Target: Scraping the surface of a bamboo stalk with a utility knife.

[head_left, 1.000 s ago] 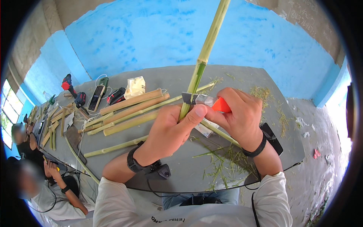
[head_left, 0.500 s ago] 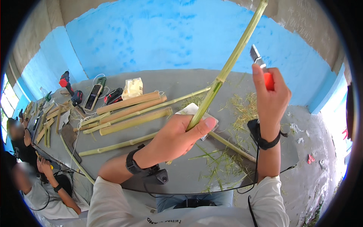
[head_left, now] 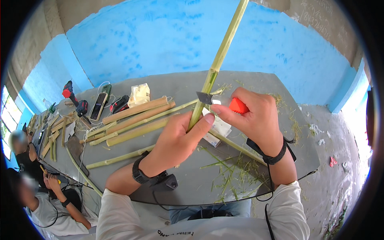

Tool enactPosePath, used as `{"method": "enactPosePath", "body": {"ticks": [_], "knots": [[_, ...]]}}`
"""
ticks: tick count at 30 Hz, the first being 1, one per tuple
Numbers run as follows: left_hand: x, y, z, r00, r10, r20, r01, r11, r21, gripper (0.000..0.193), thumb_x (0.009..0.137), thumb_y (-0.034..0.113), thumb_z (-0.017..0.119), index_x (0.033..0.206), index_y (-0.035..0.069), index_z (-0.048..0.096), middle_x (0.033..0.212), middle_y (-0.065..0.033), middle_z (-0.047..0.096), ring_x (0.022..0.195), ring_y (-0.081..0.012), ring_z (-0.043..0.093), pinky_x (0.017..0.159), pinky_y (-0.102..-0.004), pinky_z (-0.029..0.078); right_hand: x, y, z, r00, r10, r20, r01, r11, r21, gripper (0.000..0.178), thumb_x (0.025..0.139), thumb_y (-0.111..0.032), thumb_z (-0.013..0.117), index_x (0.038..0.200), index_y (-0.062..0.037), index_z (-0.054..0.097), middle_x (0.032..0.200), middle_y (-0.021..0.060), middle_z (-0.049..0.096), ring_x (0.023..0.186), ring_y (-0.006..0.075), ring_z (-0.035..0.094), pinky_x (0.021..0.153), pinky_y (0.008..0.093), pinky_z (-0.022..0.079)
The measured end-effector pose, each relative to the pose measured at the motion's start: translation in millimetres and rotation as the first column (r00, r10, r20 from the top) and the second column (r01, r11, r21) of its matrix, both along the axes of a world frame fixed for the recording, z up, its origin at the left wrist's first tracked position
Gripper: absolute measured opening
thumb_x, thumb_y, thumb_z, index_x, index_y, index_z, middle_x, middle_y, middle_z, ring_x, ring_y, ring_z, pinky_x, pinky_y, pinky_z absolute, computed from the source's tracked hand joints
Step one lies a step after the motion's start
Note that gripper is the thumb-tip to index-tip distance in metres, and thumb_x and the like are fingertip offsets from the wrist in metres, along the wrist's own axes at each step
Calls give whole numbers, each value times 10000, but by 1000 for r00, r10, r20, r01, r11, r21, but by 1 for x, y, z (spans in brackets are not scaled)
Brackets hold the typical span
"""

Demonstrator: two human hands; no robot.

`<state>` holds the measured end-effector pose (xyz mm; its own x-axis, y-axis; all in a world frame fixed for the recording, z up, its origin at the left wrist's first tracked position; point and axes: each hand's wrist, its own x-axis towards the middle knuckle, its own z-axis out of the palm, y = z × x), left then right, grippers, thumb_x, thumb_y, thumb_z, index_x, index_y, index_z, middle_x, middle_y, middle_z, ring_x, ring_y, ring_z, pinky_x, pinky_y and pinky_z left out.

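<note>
Bamboo stick [head_left: 227, 40]: clamped in the left fingers at frame centre; tilted, upper end running out past the top edge, lower end hidden in the grip.
Left hand [head_left: 170, 144]: fingers wrapped round the stick, thumb lying along it just below the blade.
Right hand [head_left: 259, 117]: fingers closed on the handle of the orange-handled knife [head_left: 239, 105], right of centre.
Blade [head_left: 205, 97]: laid across the stick just below a joint; appears to touch; depth of bite cannot be told.
Step in hand: judged to be shaving the green skin near the joint.
Next stroke: would call for a shallow blade angle, a firm left grip and the thumb kept clear of the edge.
Beneath the hands: white packet [head_left: 219, 125] on the grey table [head_left: 256, 82]; green shavings [head_left: 236, 173] scattered at lower right of centre.
Left of centre: cut bamboo pieces [head_left: 138, 133], lying side by side.
Upper left: cordless drill [head_left: 81, 107] and phone [head_left: 98, 106], near each other.
Far left: two co-workers, seated or bent at the table's side; posture unclear.
</note>
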<state>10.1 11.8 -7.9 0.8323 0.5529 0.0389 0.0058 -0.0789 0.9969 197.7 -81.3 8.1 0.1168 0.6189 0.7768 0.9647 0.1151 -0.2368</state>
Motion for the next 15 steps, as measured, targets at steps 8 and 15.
{"method": "enactPosePath", "body": {"ticks": [8, 15], "knots": [[5, -2, -9, 997, 82, -6, -82, 997, -8, 376, 1054, 352, 545, 779, 105, 481, 576, 78, 360, 454, -18, 289, 405, -242, 204, 3, 8, -6, 984, -126, 124, 104, 980, 167, 444, 790, -376, 853, 684, -55, 566, 525, 54, 489, 445, 190, 467, 445, 324, 372], [1, -14, -11, 996, -79, -47, 77, 997, -28, 401, 1054, 372, 545, 774, 93, 478, 586, 70, 349, 466, -23, 273, 412, -245, 202, 55, -12, 24, 861, -388, -327, 483, 827, 289, 496, 877, -477, 763, 727, -30, 608, 537, 72, 468, 467, 197, 392, 474, 331, 378]]}}
